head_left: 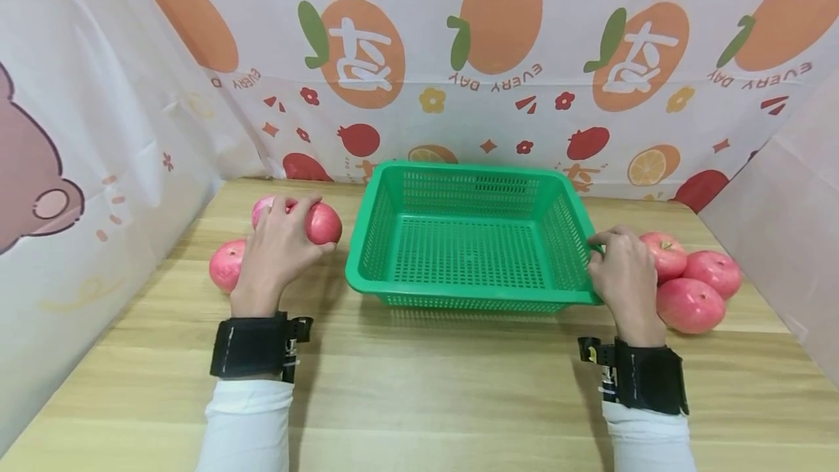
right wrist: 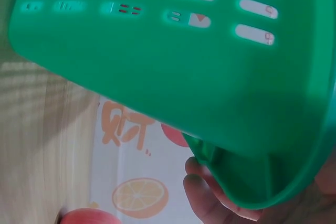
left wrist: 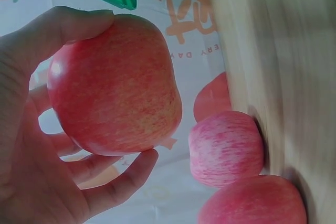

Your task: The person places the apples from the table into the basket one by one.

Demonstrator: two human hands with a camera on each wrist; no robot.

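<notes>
My left hand [head_left: 277, 250] grips a red apple [head_left: 325, 223] left of the green plastic basket [head_left: 459, 291]. In the left wrist view, thumb and fingers curl round this apple [left wrist: 118, 87], which is raised off the table. Close by that hand, two more apples rest on the table, one apple [head_left: 226, 266] beside the wrist and another apple [head_left: 261, 208] partly hidden behind the fingers. On the other side, my right hand [head_left: 625, 279] holds the basket's right rim. Its fingers hook under the rim [right wrist: 268, 198] in the right wrist view. Nothing lies inside the basket.
Three apples cluster just right of the right hand, among them a front apple [head_left: 691, 306]. The wooden table [head_left: 446, 392] meets a fruit-printed cloth [head_left: 419, 42] at the back, and cloth also hangs along both sides.
</notes>
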